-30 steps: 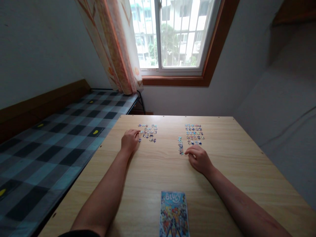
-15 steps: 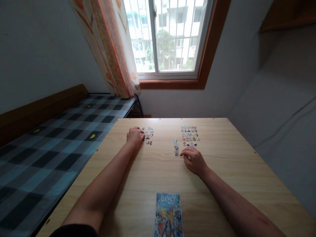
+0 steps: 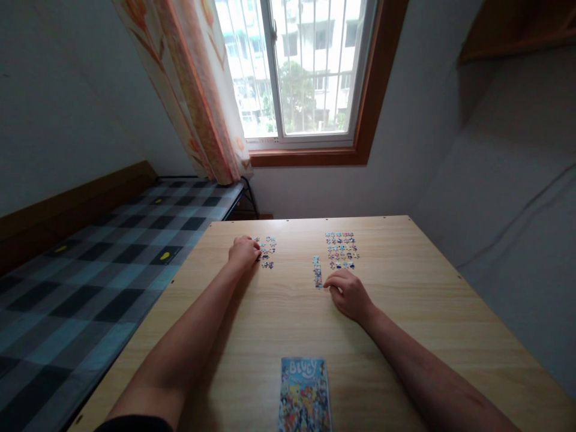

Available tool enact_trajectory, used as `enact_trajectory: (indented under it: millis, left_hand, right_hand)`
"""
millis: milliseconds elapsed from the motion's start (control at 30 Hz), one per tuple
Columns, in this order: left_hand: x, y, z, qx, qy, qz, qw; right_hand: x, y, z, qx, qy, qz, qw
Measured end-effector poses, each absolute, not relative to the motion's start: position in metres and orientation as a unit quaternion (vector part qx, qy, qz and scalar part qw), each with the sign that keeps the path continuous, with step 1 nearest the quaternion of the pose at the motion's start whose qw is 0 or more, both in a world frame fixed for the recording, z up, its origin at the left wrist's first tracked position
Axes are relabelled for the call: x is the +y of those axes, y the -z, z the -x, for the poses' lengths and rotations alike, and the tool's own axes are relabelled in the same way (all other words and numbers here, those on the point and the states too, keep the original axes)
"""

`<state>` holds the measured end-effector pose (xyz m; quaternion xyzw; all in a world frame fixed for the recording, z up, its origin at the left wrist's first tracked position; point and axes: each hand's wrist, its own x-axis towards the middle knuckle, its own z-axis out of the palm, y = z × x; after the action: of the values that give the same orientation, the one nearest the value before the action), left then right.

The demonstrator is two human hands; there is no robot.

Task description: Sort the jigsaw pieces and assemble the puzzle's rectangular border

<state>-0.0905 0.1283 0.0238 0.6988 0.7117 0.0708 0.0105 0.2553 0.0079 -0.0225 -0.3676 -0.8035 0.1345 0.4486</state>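
pieces [image 3: 269,264] lie by the left hand [image 3: 243,252], strip [image 3: 317,276] beside right hand [image 3: 348,293].

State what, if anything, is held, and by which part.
Cannot be told: left hand is at loose jigsaw pieces; right hand, beside the assembled jigsaw strip, shows no clear hold.

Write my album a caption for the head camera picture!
Left hand at some puzzle pieces, right hand beside a joined strip, on a wooden table.

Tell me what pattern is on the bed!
The bed has checks in black, grey and blue, best seen in the head view.
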Motion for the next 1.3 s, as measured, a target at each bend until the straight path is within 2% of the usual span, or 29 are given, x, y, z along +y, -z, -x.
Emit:
enact_trajectory:
  millis: [267, 467, 600, 700, 833, 1033, 1167, 1300]
  left_hand:
    - [0.135, -0.043, 0.094, 0.711, -0.079, -0.697, 0.057]
    - [0.108, -0.091, 0.099, 0.633, -0.268, -0.668, 0.286]
    - [0.077, -0.106, 0.074, 0.583, -0.323, -0.656, 0.353]
    - [0.057, -0.088, 0.037, 0.545, -0.287, -0.697, 0.366]
    - [0.040, -0.043, -0.011, 0.508, -0.259, -0.756, 0.321]
    - [0.030, -0.008, -0.032, 0.453, -0.261, -0.796, 0.304]
    - [0.028, 0.002, -0.029, 0.442, -0.313, -0.774, 0.327]
    - [0.028, 0.010, -0.030, 0.428, -0.344, -0.725, 0.415]
  right_hand:
    - [0.010, 0.025, -0.256, -0.787, -0.145, 0.379, 0.465]
    - [0.010, 0.026, -0.255, -0.783, -0.146, 0.386, 0.465]
    - [0.011, 0.026, -0.255, -0.782, -0.140, 0.390, 0.465]
    - [0.013, 0.025, -0.255, -0.787, -0.129, 0.389, 0.462]
    - [0.014, 0.025, -0.255, -0.788, -0.113, 0.393, 0.460]
    - [0.013, 0.023, -0.254, -0.802, -0.096, 0.391, 0.441]
    - [0.010, 0.019, -0.251, -0.830, -0.087, 0.365, 0.412]
    - [0.007, 0.016, -0.248, -0.843, -0.075, 0.348, 0.404]
